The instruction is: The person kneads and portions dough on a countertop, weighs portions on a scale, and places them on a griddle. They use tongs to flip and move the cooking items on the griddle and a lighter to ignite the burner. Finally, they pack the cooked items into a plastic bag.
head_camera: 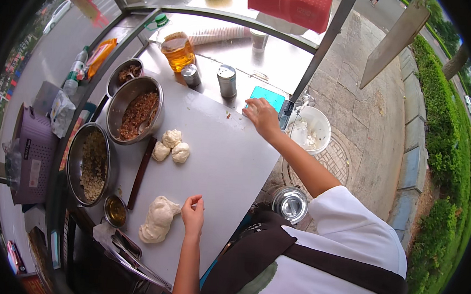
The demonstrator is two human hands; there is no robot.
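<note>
My right hand [260, 114] reaches to the near edge of a small blue-topped kitchen scale [267, 97]; whether anything lies under its fingers cannot be told. My left hand [193, 213] is beside a large lump of dough [156, 220], its fingers bent close together; whether it pinches a bit of dough is unclear. Several small dough balls [171, 138] sit in a cluster near a dark wooden stick [141, 173]. Left of them stand a steel bowl of minced meat filling [138, 112] with a spoon in it, and a steel bowl of pale chopped filling [92, 174].
A small bowl of oil [115, 211] and metal tongs [139, 264] lie at the left. Shakers [226, 81], an oil jug [176, 50] and stacked paper cups [218, 35] stand at the back. A white bucket [319, 130] is beyond the table's right edge; metal frame posts surround the stall.
</note>
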